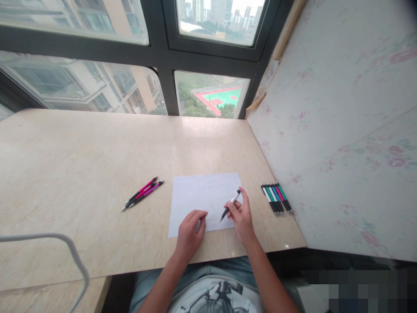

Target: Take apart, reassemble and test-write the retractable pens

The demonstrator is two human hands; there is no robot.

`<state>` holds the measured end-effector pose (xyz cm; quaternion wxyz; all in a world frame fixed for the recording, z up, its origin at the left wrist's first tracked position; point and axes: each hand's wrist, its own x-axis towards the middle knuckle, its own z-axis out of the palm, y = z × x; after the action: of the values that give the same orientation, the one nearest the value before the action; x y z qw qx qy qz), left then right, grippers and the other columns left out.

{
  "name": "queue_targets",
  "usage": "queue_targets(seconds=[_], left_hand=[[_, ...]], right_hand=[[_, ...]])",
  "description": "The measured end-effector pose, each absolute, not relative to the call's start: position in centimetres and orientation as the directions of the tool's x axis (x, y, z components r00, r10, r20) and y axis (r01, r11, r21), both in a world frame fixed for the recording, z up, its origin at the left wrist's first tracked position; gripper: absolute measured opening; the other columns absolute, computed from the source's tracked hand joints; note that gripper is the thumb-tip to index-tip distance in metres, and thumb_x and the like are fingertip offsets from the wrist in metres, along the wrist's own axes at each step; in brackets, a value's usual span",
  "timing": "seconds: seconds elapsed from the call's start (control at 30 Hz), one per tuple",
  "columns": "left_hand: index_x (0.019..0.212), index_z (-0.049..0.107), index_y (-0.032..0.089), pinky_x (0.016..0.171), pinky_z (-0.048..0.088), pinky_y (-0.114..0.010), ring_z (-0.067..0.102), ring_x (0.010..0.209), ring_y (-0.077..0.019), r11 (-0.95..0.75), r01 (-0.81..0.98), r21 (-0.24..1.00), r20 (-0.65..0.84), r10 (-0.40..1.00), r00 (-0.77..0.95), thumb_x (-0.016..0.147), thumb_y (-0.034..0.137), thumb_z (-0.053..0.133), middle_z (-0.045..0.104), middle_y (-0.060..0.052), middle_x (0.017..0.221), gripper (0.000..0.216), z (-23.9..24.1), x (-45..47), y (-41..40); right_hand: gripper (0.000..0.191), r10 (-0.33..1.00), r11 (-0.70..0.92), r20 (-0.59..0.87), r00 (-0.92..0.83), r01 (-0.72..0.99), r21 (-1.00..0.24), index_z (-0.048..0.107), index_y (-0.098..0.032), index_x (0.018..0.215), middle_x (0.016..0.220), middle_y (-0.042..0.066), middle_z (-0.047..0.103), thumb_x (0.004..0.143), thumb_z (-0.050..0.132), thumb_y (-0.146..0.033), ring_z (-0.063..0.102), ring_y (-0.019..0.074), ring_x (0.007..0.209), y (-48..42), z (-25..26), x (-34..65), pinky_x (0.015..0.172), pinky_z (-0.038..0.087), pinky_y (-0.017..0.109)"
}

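A retractable pen (234, 197) with a white barrel and black grip is held in my right hand (241, 219). It slants, tip down to the left, above the lower right of a white sheet of paper (192, 202). One finger is raised at the pen's top end. My left hand (191, 229) lies over the sheet's lower edge, its fingers curled and thumb against the fingertips; whatever may be pinched there is too small to make out. Small rows of handwriting run along the top of the paper.
Several pens (276, 198) in mixed colours lie side by side near the papered wall (342, 130). To the left, pink and purple pens (143, 194) lie together. A grey cable or tube (73, 252) curves over the marbled tabletop (81, 161). Windows (211, 93) stand behind.
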<state>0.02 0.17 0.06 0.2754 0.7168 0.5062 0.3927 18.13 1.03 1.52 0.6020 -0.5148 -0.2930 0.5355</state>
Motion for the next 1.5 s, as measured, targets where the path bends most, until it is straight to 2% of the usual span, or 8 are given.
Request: queue_targets(seconds=[0.4, 0.7, 0.97, 1.07, 1.17, 1.23, 1.33, 1.5], left_hand=[[0.1, 0.064, 0.024, 0.082, 0.051, -0.039, 0.063, 0.091, -0.0221, -0.42, 0.65, 0.633, 0.377, 0.901, 0.215, 0.088, 0.013, 0.052, 0.068, -0.006, 0.097, 0.02, -0.2, 0.1, 0.3], [0.1, 0.064, 0.023, 0.085, 0.049, -0.04, 0.062, 0.095, -0.0232, -0.402, 0.677, 0.617, 0.341, 0.911, 0.23, 0.087, 0.014, 0.054, 0.068, -0.007, 0.101, 0.019, 0.0, 0.3, 0.5], [0.099, 0.064, 0.023, 0.085, 0.049, -0.041, 0.062, 0.096, -0.0237, -0.391, 0.694, 0.605, 0.3, 0.919, 0.256, 0.087, 0.015, 0.054, 0.067, -0.007, 0.103, 0.017, -0.1, 0.3, 0.5], [0.098, 0.064, 0.023, 0.085, 0.049, -0.041, 0.062, 0.096, -0.0235, -0.387, 0.691, 0.611, 0.298, 0.921, 0.252, 0.087, 0.016, 0.054, 0.067, -0.006, 0.103, 0.017, -0.1, 0.3, 0.6], [0.097, 0.064, 0.023, 0.084, 0.049, -0.041, 0.062, 0.095, -0.0237, -0.392, 0.685, 0.614, 0.303, 0.918, 0.254, 0.087, 0.017, 0.054, 0.067, -0.006, 0.102, 0.016, -0.1, 0.3, 0.7], [0.097, 0.064, 0.023, 0.084, 0.048, -0.042, 0.062, 0.095, -0.0242, -0.398, 0.682, 0.614, 0.304, 0.916, 0.261, 0.087, 0.018, 0.055, 0.067, -0.006, 0.102, 0.015, -0.2, 0.3, 0.7], [0.098, 0.063, 0.024, 0.084, 0.048, -0.042, 0.062, 0.096, -0.0246, -0.398, 0.679, 0.617, 0.3, 0.917, 0.264, 0.087, 0.018, 0.054, 0.067, -0.007, 0.103, 0.015, -0.2, 0.3, 0.8], [0.097, 0.063, 0.023, 0.084, 0.048, -0.041, 0.061, 0.095, -0.0241, -0.389, 0.68, 0.621, 0.291, 0.921, 0.26, 0.086, 0.016, 0.055, 0.067, -0.006, 0.102, 0.016, -0.1, 0.2, 0.7]], right_hand=[[0.075, 0.941, -0.096, -0.195, 0.277, -0.335, -0.937, 0.026, -0.027, 0.144, 0.08, 0.0, 0.067, 0.083, 0.068, -0.038, 0.049, 0.0091, 0.051, 1.2, 1.3, 18.7, 0.047, 0.037, 0.02], [0.073, 0.928, -0.089, -0.2, 0.315, -0.333, -0.939, 0.029, -0.025, 0.141, 0.079, 0.001, 0.068, 0.081, 0.07, -0.037, 0.049, 0.0093, 0.051, 1.0, 1.1, 19.1, 0.047, 0.037, 0.02], [0.087, 0.93, -0.099, -0.198, 0.309, -0.307, -0.946, 0.016, -0.026, 0.148, 0.077, -0.001, 0.065, 0.081, 0.069, -0.039, 0.046, 0.0093, 0.049, 1.0, 1.2, 19.1, 0.046, 0.036, 0.021], [0.081, 0.933, -0.107, -0.156, 0.325, -0.163, -0.981, 0.023, -0.025, 0.147, 0.072, -0.004, 0.062, 0.081, 0.067, -0.04, 0.047, 0.011, 0.051, 1.1, 0.9, 20.2, 0.048, 0.037, 0.022], [0.054, 0.934, -0.136, -0.057, 0.353, 0.204, -0.969, 0.052, -0.02, 0.127, 0.068, -0.003, 0.058, 0.079, 0.069, -0.04, 0.051, 0.0145, 0.058, 1.3, 0.5, 22.4, 0.057, 0.041, 0.027], [0.035, 0.936, -0.153, 0.022, 0.351, 0.465, -0.872, 0.064, -0.02, 0.108, 0.067, -0.001, 0.059, 0.078, 0.069, -0.038, 0.052, 0.0169, 0.06, 1.5, 0.3, 24.1, 0.062, 0.04, 0.03], [0.022, 0.949, -0.145, 0.099, 0.301, 0.69, -0.709, 0.068, -0.021, 0.096, 0.069, 0.002, 0.061, 0.079, 0.066, -0.035, 0.056, 0.0214, 0.067, 1.7, 0.3, 26.0, 0.065, 0.039, 0.032], [0.019, 0.962, -0.135, 0.13, 0.242, 0.828, -0.544, 0.066, -0.021, 0.095, 0.084, 0.007, 0.066, 0.085, 0.056, -0.034, 0.058, 0.0229, 0.076, 1.3, 0.6, 26.4, 0.066, 0.039, 0.032]])
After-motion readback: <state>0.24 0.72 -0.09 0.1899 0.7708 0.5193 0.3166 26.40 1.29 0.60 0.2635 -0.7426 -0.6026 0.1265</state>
